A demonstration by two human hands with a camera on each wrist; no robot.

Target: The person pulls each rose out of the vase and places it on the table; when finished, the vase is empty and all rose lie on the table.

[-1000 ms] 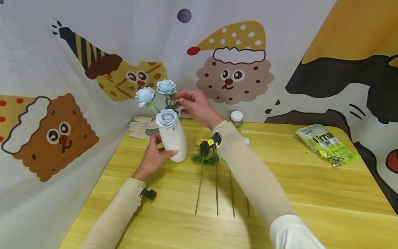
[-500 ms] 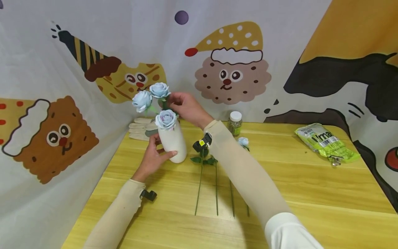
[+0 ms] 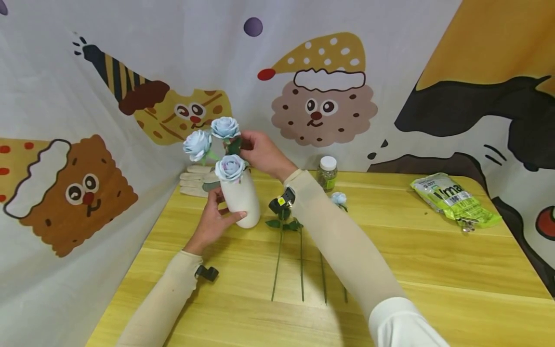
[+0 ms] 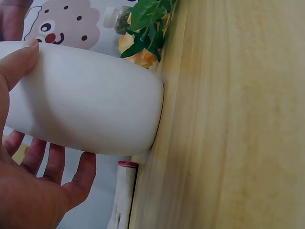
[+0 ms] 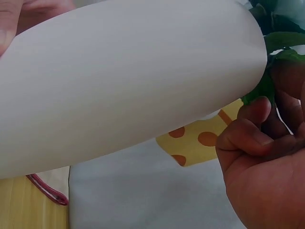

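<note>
My left hand grips the white vase low on its body, thumb across the front and fingers round the far side. In the left wrist view the vase base meets the table. Three pale blue roses stand in its mouth: a front rose, a left rose and a back rose. My right hand pinches the back rose among the leaves below its bloom. In the right wrist view its curled fingers are beside green leaves at the vase rim; the stem is hidden.
Several long-stemmed flowers lie right of the vase, partly under my right forearm, among them a pale blue rose. A lidded jar stands behind. Gloves lie behind the vase at left; a green bag lies far right.
My right hand and the back rose have shifted left and slightly down, then a touch right. The left rose has dipped leftward. My left hand stays on the vase.
</note>
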